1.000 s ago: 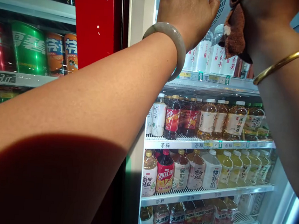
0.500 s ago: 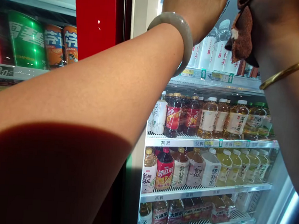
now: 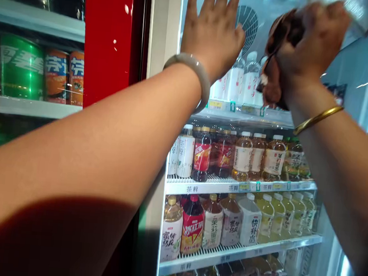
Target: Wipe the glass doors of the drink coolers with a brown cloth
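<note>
Up close, the cooler (image 3: 167,33) is filling most of the view, its glass door shut in front of wire shelves (image 3: 241,185) packed with bottles (image 3: 202,154) of tea and juice, water bottles (image 3: 241,76) lining the top row. Beside it a red cooler (image 3: 109,37) is showing big cans (image 3: 22,68) behind its own glass. The person is reaching up with both arms. The left hand (image 3: 212,37) is lying flat against the upper glass, fingers spread wide and gripping nothing, a pale bangle (image 3: 189,72) sitting on its wrist. The right hand (image 3: 308,45) is closing in a loose fist around a bunched brown cloth (image 3: 275,55), pressing it to the glass at the same height, just right of the left hand and in front of the water bottles; the cloth is looking blurred. A thin gold bangle (image 3: 317,119) is circling the right wrist. Behind the glass, between the two hands, a small round fan grille (image 3: 247,25) is showing.
</note>
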Available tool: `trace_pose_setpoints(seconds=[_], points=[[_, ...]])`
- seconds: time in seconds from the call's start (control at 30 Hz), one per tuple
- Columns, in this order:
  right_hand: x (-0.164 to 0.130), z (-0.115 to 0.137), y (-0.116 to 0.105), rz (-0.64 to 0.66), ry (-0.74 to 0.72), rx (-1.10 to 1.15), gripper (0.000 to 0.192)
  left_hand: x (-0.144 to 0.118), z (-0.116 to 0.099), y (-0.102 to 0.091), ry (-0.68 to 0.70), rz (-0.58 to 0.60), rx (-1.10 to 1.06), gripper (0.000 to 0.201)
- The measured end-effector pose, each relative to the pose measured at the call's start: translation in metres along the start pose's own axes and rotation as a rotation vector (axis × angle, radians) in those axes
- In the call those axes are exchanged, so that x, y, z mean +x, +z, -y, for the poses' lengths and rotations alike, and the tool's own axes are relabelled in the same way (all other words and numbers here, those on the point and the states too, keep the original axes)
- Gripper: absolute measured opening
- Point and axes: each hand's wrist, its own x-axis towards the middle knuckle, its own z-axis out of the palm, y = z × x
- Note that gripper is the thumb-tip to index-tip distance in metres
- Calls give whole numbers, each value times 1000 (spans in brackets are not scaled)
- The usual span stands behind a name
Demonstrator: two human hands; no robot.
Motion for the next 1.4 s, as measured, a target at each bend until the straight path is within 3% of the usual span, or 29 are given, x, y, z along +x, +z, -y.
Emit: trace_pose_setpoints(seconds=[0.1, 0.23, 0.33, 0.47, 0.6, 0.7, 0.83, 0.93, 1.07, 1.17, 1.3, 1.4], points=[[-13, 28, -6, -37, -77, 132, 31, -2, 3, 2, 13, -14, -26, 74], [5, 54, 0, 58, -257, 268, 30, -4, 6, 2, 26, -22, -177, 76], [17, 40, 4, 42, -185, 263, 35, -7, 5, -2, 18, -20, -147, 76], [-7, 12, 1, -9, -71, 201, 30, -11, 1, -7, -5, -8, -15, 73], [-28, 22, -7, 7, -170, 181, 28, -11, 1, -8, -3, -22, 23, 70], [-10, 33, -6, 43, -283, 203, 25, -9, 2, -6, 2, -43, 30, 70], [14, 13, 1, 33, -204, 181, 29, -8, 3, -4, 1, -56, 33, 70], [-2, -7, -2, 25, -130, 158, 33, -8, 2, -5, -11, -34, 30, 71], [-30, -4, -14, 55, -274, 195, 30, -9, 2, -7, -17, -29, -10, 73], [-17, 2, -11, 77, -339, 183, 30, -7, 5, -5, -6, -18, -65, 80], [8, -10, 3, 50, -250, 147, 29, -3, 8, -2, -19, 5, -114, 89], [0, -11, 5, 33, -169, 150, 30, -3, 8, 0, -34, 26, -143, 97]])
